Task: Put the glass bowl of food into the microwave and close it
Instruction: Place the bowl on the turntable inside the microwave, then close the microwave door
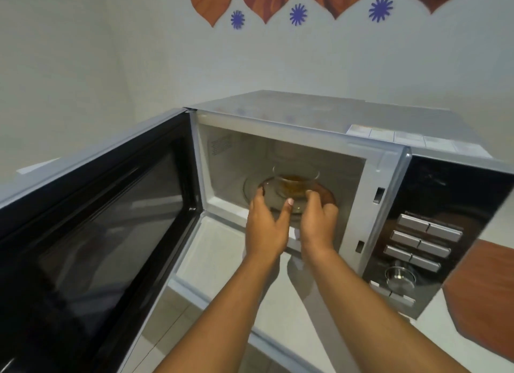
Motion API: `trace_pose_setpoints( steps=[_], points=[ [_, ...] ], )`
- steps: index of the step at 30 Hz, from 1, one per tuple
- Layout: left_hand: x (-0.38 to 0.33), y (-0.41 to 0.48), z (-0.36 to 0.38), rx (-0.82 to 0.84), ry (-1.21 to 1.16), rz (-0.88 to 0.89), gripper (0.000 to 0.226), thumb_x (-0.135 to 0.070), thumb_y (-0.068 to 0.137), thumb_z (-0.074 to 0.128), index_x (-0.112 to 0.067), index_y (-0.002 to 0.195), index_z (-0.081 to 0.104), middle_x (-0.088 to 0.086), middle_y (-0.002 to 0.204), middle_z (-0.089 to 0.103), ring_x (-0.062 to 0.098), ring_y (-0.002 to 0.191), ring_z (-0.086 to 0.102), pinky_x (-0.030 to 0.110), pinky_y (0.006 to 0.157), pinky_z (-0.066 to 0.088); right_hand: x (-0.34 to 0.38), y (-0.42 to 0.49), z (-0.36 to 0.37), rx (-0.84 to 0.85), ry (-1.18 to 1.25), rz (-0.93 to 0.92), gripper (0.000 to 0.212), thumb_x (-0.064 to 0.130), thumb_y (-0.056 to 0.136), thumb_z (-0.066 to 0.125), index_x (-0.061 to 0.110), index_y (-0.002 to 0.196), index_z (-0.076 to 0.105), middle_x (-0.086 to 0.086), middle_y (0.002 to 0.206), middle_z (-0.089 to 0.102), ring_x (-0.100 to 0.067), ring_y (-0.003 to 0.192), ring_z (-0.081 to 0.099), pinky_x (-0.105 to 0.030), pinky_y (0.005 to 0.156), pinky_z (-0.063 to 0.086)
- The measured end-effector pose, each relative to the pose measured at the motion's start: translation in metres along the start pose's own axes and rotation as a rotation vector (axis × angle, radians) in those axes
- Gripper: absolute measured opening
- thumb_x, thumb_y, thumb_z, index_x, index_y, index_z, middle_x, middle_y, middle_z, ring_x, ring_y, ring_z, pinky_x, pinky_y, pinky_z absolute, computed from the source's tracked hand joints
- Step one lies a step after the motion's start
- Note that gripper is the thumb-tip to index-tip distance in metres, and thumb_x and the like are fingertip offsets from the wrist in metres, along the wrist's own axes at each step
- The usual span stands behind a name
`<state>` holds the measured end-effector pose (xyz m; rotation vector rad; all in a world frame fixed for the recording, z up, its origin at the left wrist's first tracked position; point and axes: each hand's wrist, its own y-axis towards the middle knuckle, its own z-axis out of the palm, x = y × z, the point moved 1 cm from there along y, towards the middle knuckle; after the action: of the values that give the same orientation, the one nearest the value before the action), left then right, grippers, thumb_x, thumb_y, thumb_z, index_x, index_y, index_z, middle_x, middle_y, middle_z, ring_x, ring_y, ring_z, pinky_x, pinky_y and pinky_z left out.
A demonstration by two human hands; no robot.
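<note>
The glass bowl point(296, 182), clear with yellow-brown food in it, is inside the microwave point(281, 147) cavity, over the round glass turntable point(251, 187). Both my hands reach into the opening and cup the bowl's near side. My left hand point(265, 224) has its fingers spread along the bowl's left flank, with the thumb against the front glass. My right hand point(318, 219) curls its fingers onto the right flank. I cannot tell whether the bowl's base rests on the turntable. The microwave door point(97, 228) stands fully open, swung out to the left.
The control panel point(425, 233), with several silver buttons and a round knob point(399, 275), fills the microwave's right front. A white wall with orange and blue decorations rises behind. A white counter point(292, 303) with an orange-brown patch point(484, 289) lies below.
</note>
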<state>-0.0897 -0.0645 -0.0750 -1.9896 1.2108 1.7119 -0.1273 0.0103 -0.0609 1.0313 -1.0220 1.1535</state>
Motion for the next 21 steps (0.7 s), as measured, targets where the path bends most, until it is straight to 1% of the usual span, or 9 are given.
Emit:
trace_pose_setpoints(
  steps=[4,6,8,11,13,15,16,18,21],
  points=[
    [0.012,-0.047,-0.021,0.001,0.033,-0.017,0.068,-0.052,0.091,0.057,-0.027,0.148,0.029,-0.004,0.153,0.04,0.017,0.135,0.042,0.023,0.097,0.037,-0.008,-0.032,-0.022,0.069,-0.036,-0.08,0.024,0.03,0.093,0.051,0.023,0.11,0.066,0.014,0.099,0.065,-0.002,0.094,0.058,-0.019,0.071,0.041],
    [0.02,-0.066,-0.034,0.035,0.101,0.031,0.067,-0.053,0.091,0.057,-0.026,0.147,0.031,-0.004,0.152,0.042,0.016,0.136,0.042,0.03,0.104,0.041,-0.015,-0.045,-0.035,0.112,-0.06,-0.074,0.022,0.028,0.095,0.051,0.023,0.11,0.066,0.013,0.101,0.065,0.0,0.095,0.057,-0.02,0.075,0.042],
    [0.031,-0.086,-0.046,0.113,0.195,0.071,0.067,-0.058,0.09,0.054,-0.028,0.146,0.034,-0.005,0.151,0.044,0.015,0.134,0.045,0.036,0.106,0.043,-0.02,-0.06,-0.049,0.166,-0.124,-0.063,0.02,0.026,0.094,0.053,0.023,0.108,0.067,0.008,0.102,0.067,-0.006,0.097,0.06,-0.026,0.081,0.046],
    [0.05,-0.112,-0.061,0.212,0.353,0.091,0.066,-0.061,0.089,0.051,-0.025,0.144,0.04,-0.003,0.148,0.048,0.014,0.128,0.051,0.036,0.104,0.044,-0.028,-0.086,-0.073,0.277,-0.248,-0.069,0.014,0.024,0.092,0.057,0.027,0.101,0.067,0.01,0.101,0.068,-0.01,0.099,0.063,-0.021,0.075,0.045],
    [0.062,-0.123,-0.068,0.289,0.531,0.128,0.065,-0.06,0.092,0.048,-0.018,0.142,0.044,0.003,0.147,0.049,0.021,0.134,0.046,0.041,0.109,0.037,-0.036,-0.104,-0.094,0.357,-0.574,-0.164,0.019,0.03,0.09,0.057,0.026,0.105,0.067,0.006,0.109,0.069,-0.017,0.104,0.064,-0.025,0.076,0.046],
    [0.067,-0.131,-0.072,0.38,0.688,0.168,0.066,-0.06,0.093,0.044,-0.016,0.143,0.043,0.008,0.154,0.039,0.028,0.144,0.03,0.044,0.119,0.021,-0.043,-0.118,-0.112,0.391,-1.148,-0.415,0.04,0.043,0.09,0.052,0.021,0.12,0.064,-0.001,0.126,0.065,-0.023,0.116,0.058,-0.035,0.09,0.047],
    [0.067,-0.135,-0.075,0.399,0.708,0.173,0.068,-0.06,0.093,0.044,-0.016,0.144,0.041,0.008,0.157,0.034,0.027,0.147,0.024,0.043,0.12,0.014,-0.045,-0.125,-0.118,0.402,-1.3,-0.491,0.048,0.048,0.091,0.047,0.02,0.127,0.061,-0.002,0.135,0.061,-0.024,0.123,0.054,-0.037,0.098,0.044],
    [0.062,-0.145,-0.083,0.389,0.664,0.183,0.071,-0.06,0.092,0.048,-0.018,0.147,0.038,0.005,0.159,0.032,0.022,0.149,0.019,0.039,0.12,0.013,-0.045,-0.135,-0.126,0.435,-1.374,-0.49,0.058,0.054,0.094,0.037,0.019,0.137,0.052,-0.003,0.146,0.052,-0.022,0.134,0.045,-0.038,0.11,0.035],
    [0.044,-0.164,-0.105,0.385,0.569,0.241,0.072,-0.059,0.091,0.052,-0.022,0.15,0.032,-0.001,0.16,0.031,0.014,0.149,0.015,0.034,0.12,0.016,-0.051,-0.141,-0.13,0.449,-1.455,-0.488,0.066,0.059,0.095,0.025,0.021,0.146,0.042,-0.002,0.154,0.041,-0.02,0.142,0.035,-0.038,0.116,0.025]
  ],
)
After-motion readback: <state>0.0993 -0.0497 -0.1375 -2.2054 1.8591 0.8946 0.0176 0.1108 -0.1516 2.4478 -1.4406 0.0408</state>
